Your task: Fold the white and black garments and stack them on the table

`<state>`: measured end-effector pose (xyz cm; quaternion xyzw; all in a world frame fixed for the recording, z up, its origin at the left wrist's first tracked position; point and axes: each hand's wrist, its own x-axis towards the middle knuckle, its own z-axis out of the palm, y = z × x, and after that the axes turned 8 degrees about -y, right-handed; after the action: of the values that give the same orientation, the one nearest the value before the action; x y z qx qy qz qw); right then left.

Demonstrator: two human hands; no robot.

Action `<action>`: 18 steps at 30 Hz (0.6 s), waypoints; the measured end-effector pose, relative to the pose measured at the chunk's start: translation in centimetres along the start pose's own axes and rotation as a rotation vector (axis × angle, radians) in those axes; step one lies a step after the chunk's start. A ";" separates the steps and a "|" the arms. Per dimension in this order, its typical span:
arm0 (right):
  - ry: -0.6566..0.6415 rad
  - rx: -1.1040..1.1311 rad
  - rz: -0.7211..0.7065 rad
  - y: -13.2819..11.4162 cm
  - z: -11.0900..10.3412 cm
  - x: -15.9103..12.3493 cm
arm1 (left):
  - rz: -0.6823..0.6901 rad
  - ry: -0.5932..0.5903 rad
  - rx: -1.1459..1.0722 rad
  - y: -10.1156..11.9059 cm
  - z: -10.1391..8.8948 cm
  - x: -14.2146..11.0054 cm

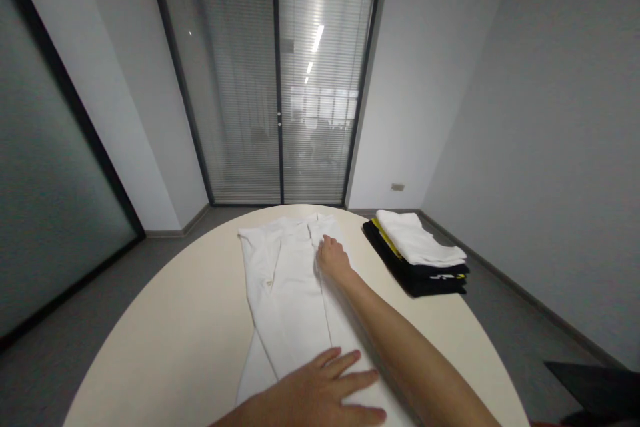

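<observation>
- White, soft-looking cloth: the garment (295, 293) lies spread on the pale round table (185, 307), along its middle, with its near end running out of view.
- Its long axis goes from the person towards the glass doors (280, 87), the far end leaning a little left; that end nearly reaches the table's far rim.
- Smooth panels, shallow creases and long straight seams show on it, with a small pale tag-like spot (269, 283) left of the middle.
- The left hand (333, 393) is over the near part, palm down and open, fingers spread, gripping nothing.
- The right hand (333, 258) is at the far right part, fingers bent against the cloth; I can't tell whether they pinch it. Its forearm hides some of the right side.
- Right of the garment, apart from it, sits a folded stack (417, 253): white on top, a yellow edge beneath, black below.
- Past the table's right edge is a dark, flat-looking object (595, 387), partly cut off.
- Around stand plain walls; slatted blinds cover the dark-framed doors.
</observation>
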<state>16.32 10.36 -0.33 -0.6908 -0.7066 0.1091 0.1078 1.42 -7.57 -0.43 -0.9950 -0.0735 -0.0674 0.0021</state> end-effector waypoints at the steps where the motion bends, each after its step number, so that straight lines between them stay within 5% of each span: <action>1: 0.000 -0.017 -0.011 0.2 0.5 -0.6 | -0.015 -0.002 -0.089 -0.2 -0.8 -0.1; 4: -0.002 -0.047 -0.055 0.8 1.7 -2.1 | -0.234 0.035 -0.263 -1.7 -2.5 -0.8; 10: -0.047 -0.051 -0.084 2.1 1.2 -3.0 | -1.118 0.169 -0.044 -8.1 -2.1 -4.5; 12: -0.061 -0.059 -0.089 2.4 0.8 -3.0 | -1.229 0.217 -0.084 -9.8 -1.5 -5.8; 18: -0.028 -0.056 -0.102 2.8 0.9 -2.8 | -1.267 0.390 -0.459 -12.8 -0.8 -8.9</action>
<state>18.82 7.58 -2.02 -0.6552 -0.7449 0.0933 0.0839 -9.25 3.75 -0.91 -0.7055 -0.6215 -0.2467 -0.2349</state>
